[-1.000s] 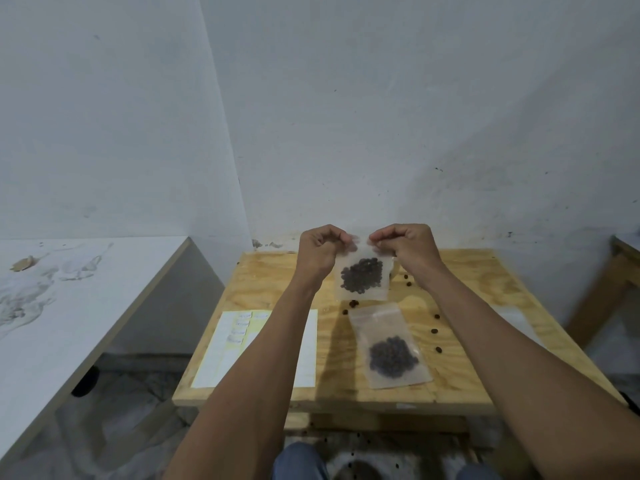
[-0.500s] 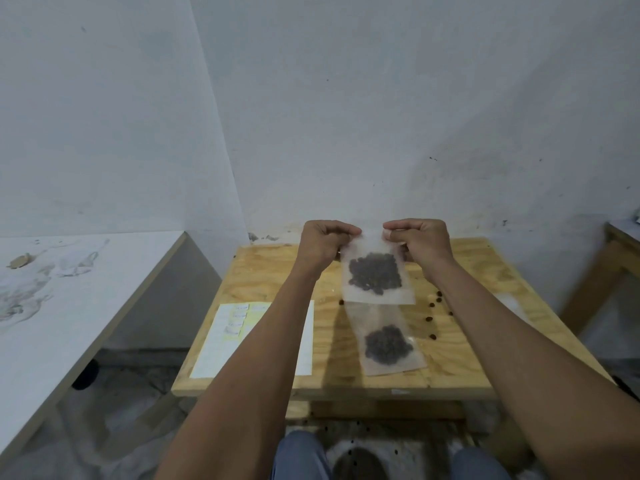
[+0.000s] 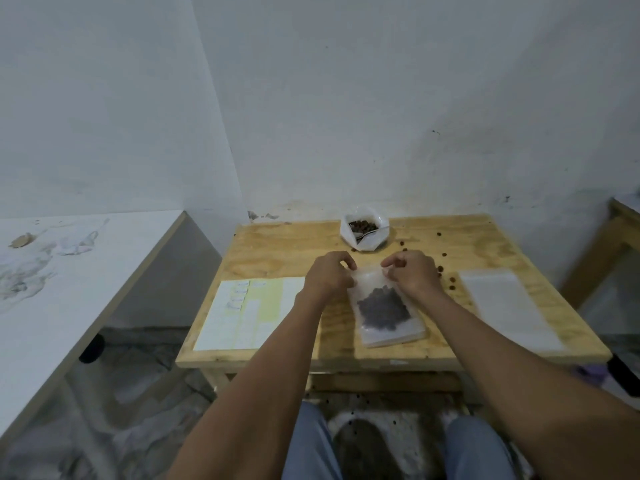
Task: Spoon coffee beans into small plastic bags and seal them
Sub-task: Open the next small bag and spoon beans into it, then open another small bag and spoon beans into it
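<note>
Head view. Wooden table [image 3: 277, 251] stands against a white wall. Both forearms reach in from the bottom edge.

Left hand [image 3: 329, 277]: fingers curled, tips at the upper left corner of a small clear bag [image 3: 384, 306]; it appears to pinch that corner. Right hand [image 3: 412, 273]: fingers curled, pinching the upper right part of the same bag's top edge. The two hands are near each other, not touching, with the bag's top strip between them.

The bag lies low over the table, centre-right, slightly tilted, bottom edge toward the person. A dark clump of coffee beans [image 3: 382, 310] sits in its lower half. Below this bag another edge of clear plastic shows; whether a second bag lies under it I cannot tell.

At the far edge of the table, near the wall: an open white pouch [image 3: 363, 233] with beans inside and a spoon [image 3: 365, 234] resting in it, handle toward the person.

Loose beans [image 3: 446, 282] are scattered on the table to the right of the right hand and further back.

Right part of the table: a flat stack of empty clear bags [image 3: 505, 306]. Left part: a sheet of labels [image 3: 249, 311], white and pale yellow, lying flat.

A white counter [image 3: 86, 271] stands to the left, apart from the table.
</note>
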A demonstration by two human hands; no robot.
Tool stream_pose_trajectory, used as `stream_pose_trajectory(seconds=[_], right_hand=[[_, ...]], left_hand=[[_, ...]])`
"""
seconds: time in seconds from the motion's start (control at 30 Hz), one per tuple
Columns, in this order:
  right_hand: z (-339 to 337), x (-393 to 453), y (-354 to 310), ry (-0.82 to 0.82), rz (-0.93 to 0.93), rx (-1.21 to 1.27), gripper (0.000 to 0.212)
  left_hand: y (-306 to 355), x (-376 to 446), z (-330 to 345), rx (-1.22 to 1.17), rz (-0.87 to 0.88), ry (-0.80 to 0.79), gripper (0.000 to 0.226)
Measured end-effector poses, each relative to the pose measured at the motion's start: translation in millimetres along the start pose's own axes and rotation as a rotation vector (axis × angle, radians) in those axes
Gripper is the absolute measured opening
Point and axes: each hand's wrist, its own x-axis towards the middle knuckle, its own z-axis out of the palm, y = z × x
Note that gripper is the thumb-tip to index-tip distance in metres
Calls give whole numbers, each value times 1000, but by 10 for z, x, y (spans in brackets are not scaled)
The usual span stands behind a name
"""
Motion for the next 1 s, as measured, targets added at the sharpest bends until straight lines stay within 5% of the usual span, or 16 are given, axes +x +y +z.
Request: stream_pose_trajectory(seconds=[0.23, 0.5, 0.67, 1.0], right_hand=[[-209, 91, 1, 114, -31, 59, 15], [-1010, 189, 582, 303, 213, -163, 14], [-1356, 51, 1008, 285, 368, -342, 15], [-1362, -100, 1267, 305, 275, -363, 31]], left_hand=[[223, 84, 123, 105, 118, 190, 24], [1118, 125, 869, 132, 188, -12, 16], [1457, 56, 1367, 148, 151, -56, 25], [1670, -102, 1683, 109, 126, 80, 20]])
